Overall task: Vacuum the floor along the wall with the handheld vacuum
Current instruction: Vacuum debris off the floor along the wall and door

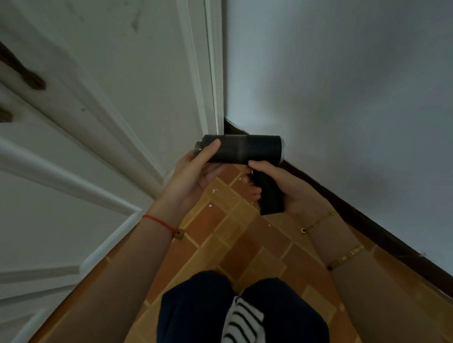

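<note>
A black handheld vacuum (245, 149) with a barrel body and a pistol grip is held level above the floor, in the corner where a door meets the wall. My right hand (287, 191) is wrapped around its grip. My left hand (194, 170) cups the barrel's left end, thumb on top. Small white crumbs (215, 190) lie scattered on the orange-brown tiled floor (237, 244) below the vacuum. A dark skirting board (353, 212) runs along the foot of the pale wall (347, 86) on the right.
A white panelled door (86, 126) with dark handles fills the left side. My knees in dark trousers (201, 317) are at the bottom centre, and bare toes (252, 188) show under the vacuum. The floor strip between door and wall is narrow.
</note>
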Available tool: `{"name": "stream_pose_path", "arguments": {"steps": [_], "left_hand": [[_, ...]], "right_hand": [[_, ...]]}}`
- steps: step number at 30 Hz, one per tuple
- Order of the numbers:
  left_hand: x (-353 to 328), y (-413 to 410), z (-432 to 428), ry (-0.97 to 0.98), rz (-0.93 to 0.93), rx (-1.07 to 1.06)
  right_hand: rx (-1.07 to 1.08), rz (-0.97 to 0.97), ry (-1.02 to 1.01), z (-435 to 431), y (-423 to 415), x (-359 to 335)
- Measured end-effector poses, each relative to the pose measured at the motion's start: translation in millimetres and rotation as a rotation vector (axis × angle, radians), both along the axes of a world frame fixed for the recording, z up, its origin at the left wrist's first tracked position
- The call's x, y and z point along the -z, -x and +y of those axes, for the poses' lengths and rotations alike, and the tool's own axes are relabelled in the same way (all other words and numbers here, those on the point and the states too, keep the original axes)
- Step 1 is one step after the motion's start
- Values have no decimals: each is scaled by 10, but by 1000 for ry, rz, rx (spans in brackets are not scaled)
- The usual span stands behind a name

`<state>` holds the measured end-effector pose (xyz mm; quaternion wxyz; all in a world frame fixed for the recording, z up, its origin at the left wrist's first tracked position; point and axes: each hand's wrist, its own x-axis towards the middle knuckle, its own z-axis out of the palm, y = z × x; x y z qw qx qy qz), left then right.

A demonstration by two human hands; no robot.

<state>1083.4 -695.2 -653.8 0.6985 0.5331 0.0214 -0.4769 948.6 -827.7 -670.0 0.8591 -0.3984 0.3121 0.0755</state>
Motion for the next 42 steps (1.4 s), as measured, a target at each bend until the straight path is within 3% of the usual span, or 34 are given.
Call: {"name": "stream_pose_path", "arguments": {"steps": [13, 27, 31, 36, 39, 42], "left_hand": [[1851, -280, -197, 115, -186, 142], [2554, -405, -132, 150, -187, 154], [2803, -455, -34, -44, -366, 194], [3394, -620, 226, -437, -817, 162], [3764, -652, 374, -636, -1082, 296], [4087, -654, 501, -747, -1197, 483]], "right_hand": [[-43, -101, -65, -198, -96, 1740], [-11, -91, 125, -169, -218, 2303], [56, -61, 188, -197, -255, 2474], [84, 101, 477, -200, -358, 2811], [83, 135, 656, -137, -464, 3061], [5, 144, 831, -72, -544, 3306]]}}
